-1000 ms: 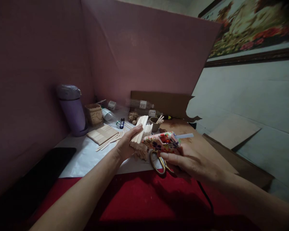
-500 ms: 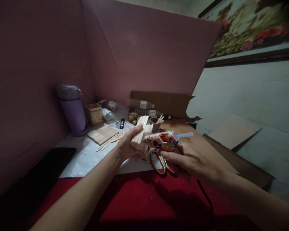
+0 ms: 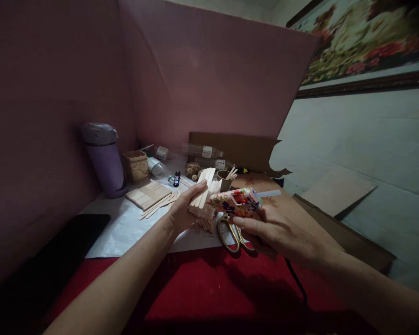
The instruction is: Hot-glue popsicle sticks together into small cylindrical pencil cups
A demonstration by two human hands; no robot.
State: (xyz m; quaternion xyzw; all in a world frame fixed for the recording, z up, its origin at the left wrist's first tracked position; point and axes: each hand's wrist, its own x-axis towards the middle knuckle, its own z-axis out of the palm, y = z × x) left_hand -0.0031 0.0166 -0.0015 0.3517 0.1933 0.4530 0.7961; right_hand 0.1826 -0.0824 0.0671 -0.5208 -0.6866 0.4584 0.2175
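My left hand (image 3: 185,209) is closed around a piece made of pale popsicle sticks (image 3: 204,188) laid side by side, thumb along its edge. In my right hand (image 3: 268,228) is a flower-patterned hot glue gun (image 3: 235,203), a clear glue stick jutting from its rear and its nozzle end pointing left toward the sticks. A dark cord (image 3: 300,284) runs down below this hand. Brass-handled scissors (image 3: 227,237) lie under the glue gun, their blades hidden. My left fingers are mostly hidden behind the piece.
Left on the white sheet (image 3: 115,228) are a banded stack of popsicle sticks (image 3: 149,195) and several loose ones. Behind stand a purple tumbler (image 3: 106,163), a wooden box (image 3: 136,166), a small cup of sticks (image 3: 224,180) and plastic bottles (image 3: 206,151). Cardboard (image 3: 286,204) lies right.
The glue gun has shifted very slightly in my right hand's hold. My left hand and the stick piece stay in nearly the same place.
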